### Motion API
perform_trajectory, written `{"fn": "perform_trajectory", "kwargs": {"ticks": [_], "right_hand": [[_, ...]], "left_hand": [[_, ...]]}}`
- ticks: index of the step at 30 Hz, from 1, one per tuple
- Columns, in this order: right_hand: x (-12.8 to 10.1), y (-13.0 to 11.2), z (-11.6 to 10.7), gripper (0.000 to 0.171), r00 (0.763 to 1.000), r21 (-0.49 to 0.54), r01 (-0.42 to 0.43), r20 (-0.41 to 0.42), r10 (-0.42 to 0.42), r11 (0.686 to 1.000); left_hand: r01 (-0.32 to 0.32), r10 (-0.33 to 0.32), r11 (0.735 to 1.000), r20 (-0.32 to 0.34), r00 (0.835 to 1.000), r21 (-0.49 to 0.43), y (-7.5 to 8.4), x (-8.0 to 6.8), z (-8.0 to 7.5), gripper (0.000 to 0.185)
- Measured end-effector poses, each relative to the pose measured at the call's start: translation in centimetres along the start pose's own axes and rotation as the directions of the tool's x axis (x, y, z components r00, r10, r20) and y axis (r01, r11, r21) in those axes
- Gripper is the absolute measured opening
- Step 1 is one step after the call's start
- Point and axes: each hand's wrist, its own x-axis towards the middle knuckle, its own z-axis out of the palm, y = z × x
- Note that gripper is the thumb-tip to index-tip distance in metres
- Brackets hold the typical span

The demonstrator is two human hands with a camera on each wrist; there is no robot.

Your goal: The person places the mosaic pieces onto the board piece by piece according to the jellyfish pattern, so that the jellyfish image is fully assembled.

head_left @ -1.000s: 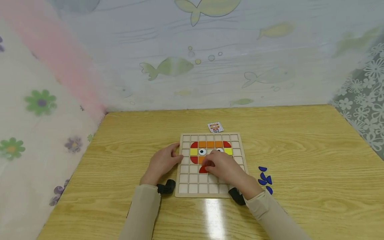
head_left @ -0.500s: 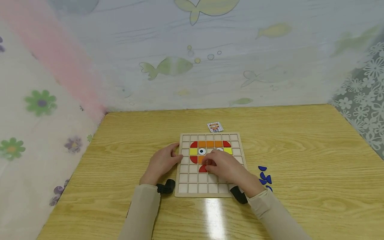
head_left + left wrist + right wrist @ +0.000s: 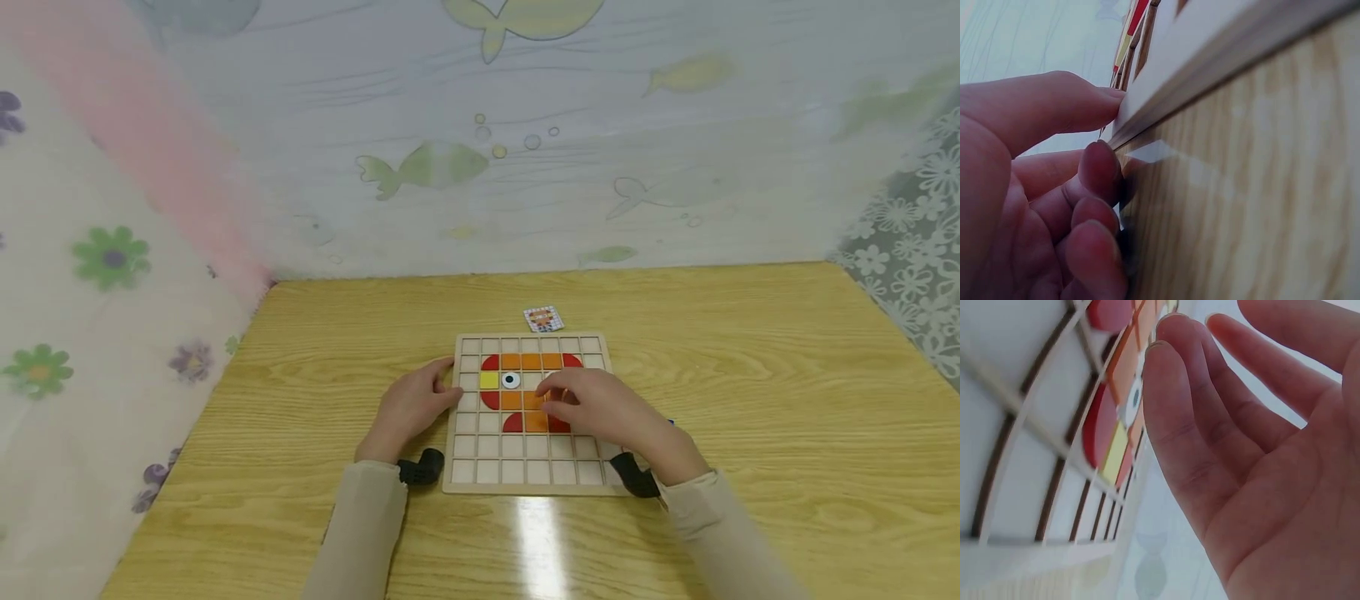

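A wooden grid board lies on the table, holding red, orange, yellow and eye-patterned pieces in a face-like shape. My left hand holds the board's left edge: in the left wrist view the thumb presses the rim and the bent fingers lie against its side. Over the board's right half hovers my right hand, fingers loosely bent, with nothing seen between them. It hides part of the pattern. Beneath its fingertips are an orange square and a red rounded piece; another red rounded piece sits left of them.
A small printed card with a similar pattern lies behind the board. One blue piece peeks out beyond the right wrist. Black devices are strapped at both wrists. A painted wall stands behind the wooden table.
My right hand has drawn back to the right from the red rounded piece at lower left, uncovering orange squares. The forearm now hides most blue pieces. My left hand stays on the board's edge.
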Motion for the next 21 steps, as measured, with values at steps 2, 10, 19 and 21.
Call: {"fn": "perform_trajectory", "kwargs": {"ticks": [2, 10, 19, 21], "right_hand": [[-0.5, 0.4, -0.2, 0.019, 1.0, -0.013, -0.012, -0.004, 0.012, 1.0], [-3.0, 2.8, -1.4, 0.017, 0.998, 0.001, -0.067, -0.014, 0.067, 0.998], [-5.1, 5.3, -3.2, 0.019, 0.996, -0.008, -0.087, -0.033, 0.086, 0.996], [-5.5, 5.9, -3.5, 0.018, 0.995, -0.016, -0.096, -0.038, 0.095, 0.995]], "left_hand": [[-0.003, 0.003, 1.0, 0.001, 1.0, 0.004, 0.1, 0.0, 0.0, 0.056], [-0.013, 0.013, 1.0, -0.004, 1.0, 0.023, 0.1, 0.0, 0.2, 0.055], [-0.015, 0.015, 1.0, -0.011, 1.0, 0.013, 0.2, -0.1, 0.0, 0.054], [-0.015, 0.015, 1.0, -0.013, 1.0, 0.013, 0.2, -0.1, 0.0, 0.054]]}}
